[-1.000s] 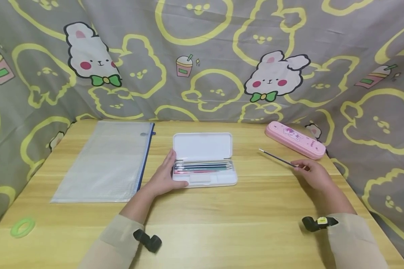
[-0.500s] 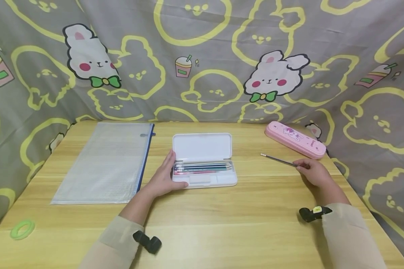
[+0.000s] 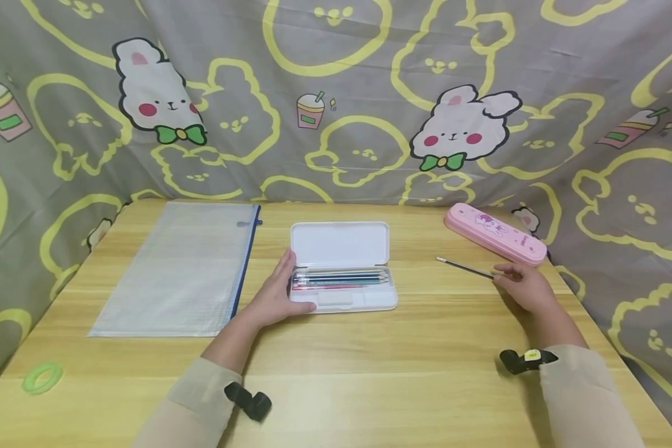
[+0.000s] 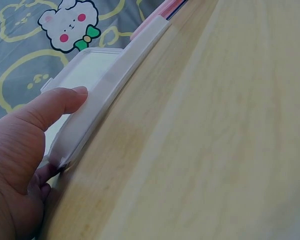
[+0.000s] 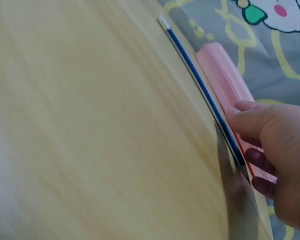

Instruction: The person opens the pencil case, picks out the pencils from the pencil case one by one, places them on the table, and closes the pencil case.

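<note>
A white pencil case stands open on the table, its lid tilted back. Several pencils and a white eraser lie inside. My left hand holds the case at its left end; in the left wrist view the thumb lies on the front wall. On the right, a dark blue pencil points its white eraser end away from my right hand. My right thumb and index finger pinch it near its other end, which the head view hides.
Beyond my right hand lies a pink pencil case, lid down. A translucent mesh zip pouch lies flat on the left. Near the left table edge is a green ring. A patterned grey curtain hangs behind the table.
The blue pencil has come slightly nearer, its eraser end shifting toward me and a little right, with my right hand beside it. My left hand stays on the white case.
</note>
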The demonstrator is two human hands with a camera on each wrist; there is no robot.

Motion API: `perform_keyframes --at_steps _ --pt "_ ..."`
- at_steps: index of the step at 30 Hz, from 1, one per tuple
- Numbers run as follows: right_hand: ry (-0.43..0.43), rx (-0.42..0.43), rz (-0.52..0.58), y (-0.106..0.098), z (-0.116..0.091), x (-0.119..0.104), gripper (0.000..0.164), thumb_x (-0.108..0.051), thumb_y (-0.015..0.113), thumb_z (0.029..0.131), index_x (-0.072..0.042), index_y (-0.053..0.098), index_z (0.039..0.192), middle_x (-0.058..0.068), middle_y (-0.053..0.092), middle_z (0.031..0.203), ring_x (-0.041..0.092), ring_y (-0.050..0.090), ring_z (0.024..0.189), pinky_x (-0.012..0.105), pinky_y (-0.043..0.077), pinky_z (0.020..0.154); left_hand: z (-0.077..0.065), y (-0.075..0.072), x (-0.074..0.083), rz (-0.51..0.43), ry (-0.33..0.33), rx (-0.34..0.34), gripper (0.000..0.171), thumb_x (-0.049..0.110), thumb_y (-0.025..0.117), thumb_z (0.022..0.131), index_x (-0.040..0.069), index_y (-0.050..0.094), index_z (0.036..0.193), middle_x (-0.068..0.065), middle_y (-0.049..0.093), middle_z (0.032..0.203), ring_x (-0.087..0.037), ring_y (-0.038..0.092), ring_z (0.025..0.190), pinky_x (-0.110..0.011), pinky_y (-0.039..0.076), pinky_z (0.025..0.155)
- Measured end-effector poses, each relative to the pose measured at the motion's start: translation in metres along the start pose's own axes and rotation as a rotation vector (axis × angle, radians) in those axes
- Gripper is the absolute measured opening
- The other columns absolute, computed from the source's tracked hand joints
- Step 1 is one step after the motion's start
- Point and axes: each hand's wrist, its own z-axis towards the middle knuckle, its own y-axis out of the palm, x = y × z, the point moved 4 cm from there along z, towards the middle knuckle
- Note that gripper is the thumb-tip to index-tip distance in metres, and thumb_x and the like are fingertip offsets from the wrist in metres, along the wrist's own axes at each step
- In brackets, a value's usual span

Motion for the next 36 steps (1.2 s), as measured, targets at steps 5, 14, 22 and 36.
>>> perform_keyframes --at_steps 5,14,22,36 --pt "-0.07 0.049 0.069 0.008 -0.003 -0.029 0.044 -0.028 0.055 0.099 0.004 0.058 0.129 0.031 0.058 0.129 0.046 0.054 0.116 0.033 0.048 0.085 0.0 0.0 0.0 0.004 -0.013 -0.001 0.122 0.04 0.083 0.071 0.008 0.004 0.158 -0.006 -0.005 0.167 -0.033 0.004 0.153 -0.054 0.014 0.122" --pt "-0.242 -0.012 0.084 0.044 -0.002 -0.1 0.032 -0.018 0.061 0.096 0.0 0.065 0.121 0.023 0.063 0.12 0.032 0.056 0.111 0.031 0.048 0.087 0.0 0.0 0.003 0.011 -0.015 -0.001 0.123 0.041 0.083 0.071 0.008 0.003 0.158 -0.008 -0.006 0.167 -0.034 0.004 0.153 -0.054 0.014 0.122" --pt "-0.327 -0.093 0.124 0.08 0.002 -0.152 0.027 -0.016 0.066 0.093 -0.003 0.069 0.116 0.018 0.066 0.118 0.032 0.057 0.109 0.039 0.051 0.087 -0.001 -0.001 0.002 0.014 -0.019 -0.005 0.123 0.041 0.083 0.071 0.009 0.003 0.158 -0.008 -0.006 0.167 -0.034 0.004 0.153 -0.055 0.014 0.122" --pt "-0.483 -0.201 0.048 0.128 0.006 -0.21 0.018 -0.011 0.07 0.089 -0.005 0.074 0.106 0.011 0.071 0.103 0.025 0.063 0.101 0.045 0.051 0.093 0.0 -0.001 0.0 0.006 -0.022 -0.004 0.124 0.041 0.083 0.071 0.009 0.002 0.158 -0.005 -0.007 0.167 -0.033 0.004 0.153 -0.054 0.014 0.122"
